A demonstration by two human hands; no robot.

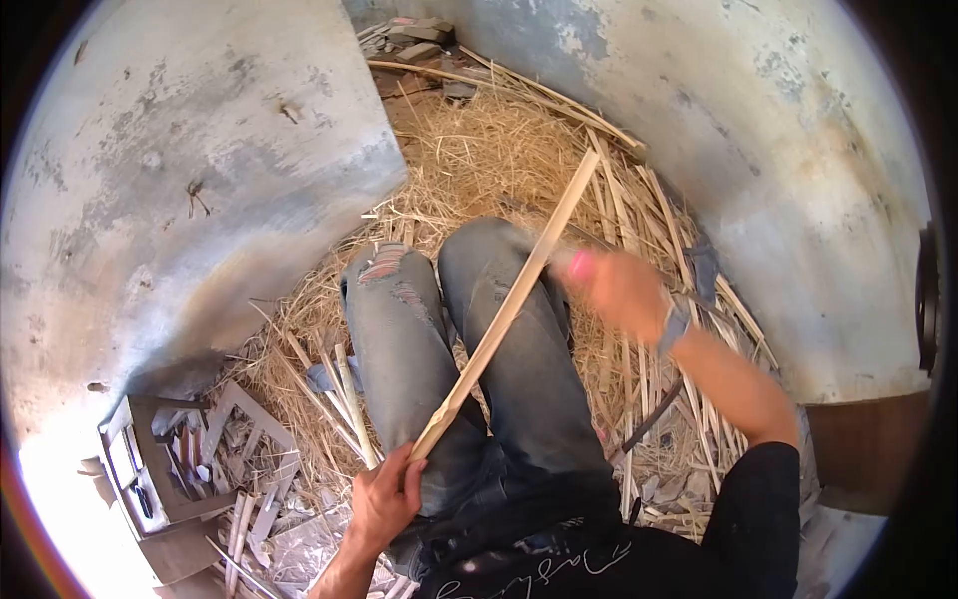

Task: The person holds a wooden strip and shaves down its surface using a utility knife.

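A long, flat strip of pale split wood (509,311) slants across my thighs, its far end raised above my knees. Its near end is pinched in my left hand (387,499), between thumb and fingers. Beside the strip's upper half, my right hand (624,292) is closed round a pink handle (582,266), blurred by motion. Whatever extends from that handle is too smeared to make out. A band circles my right wrist.
Shavings (479,150) cover the floor beyond my knees. Long strips (664,225) lie at the right, beside a dark rod (654,417). A wooden box with tools (187,509) stands at lower left. Walls (788,180) rise on both sides.
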